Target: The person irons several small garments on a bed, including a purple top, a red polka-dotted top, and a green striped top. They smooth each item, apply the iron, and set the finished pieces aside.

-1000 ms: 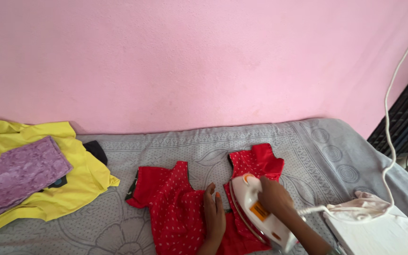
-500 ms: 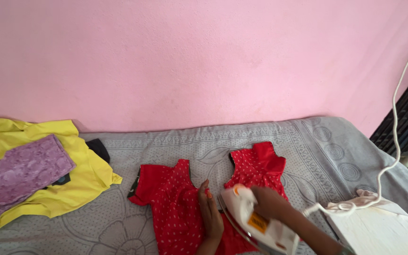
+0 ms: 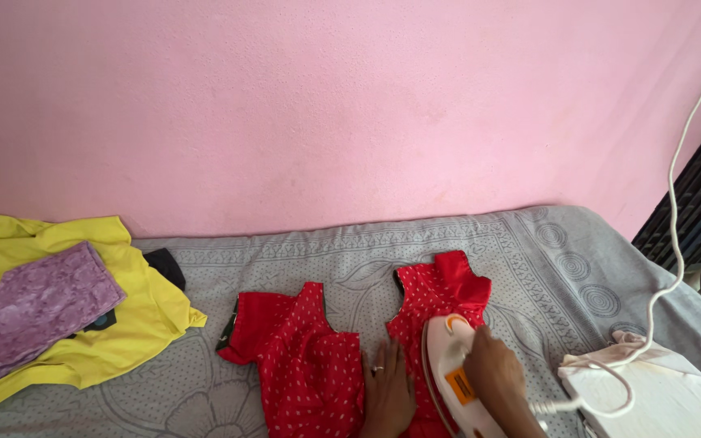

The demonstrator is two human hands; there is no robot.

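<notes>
White iron [image 3: 454,369] rests on flat red dotted blouse [image 3: 342,357].

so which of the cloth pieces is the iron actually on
The red dotted garment in the middle; the white iron rests on its right half. The yellow cloth and purple cloth lie far left.

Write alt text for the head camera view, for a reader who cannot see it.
A person's right hand presses a white iron on a red dotted blouse while the left hand lies flat on it. It lies on a grey patterned sheet, with yellow cloth to the left.
</notes>
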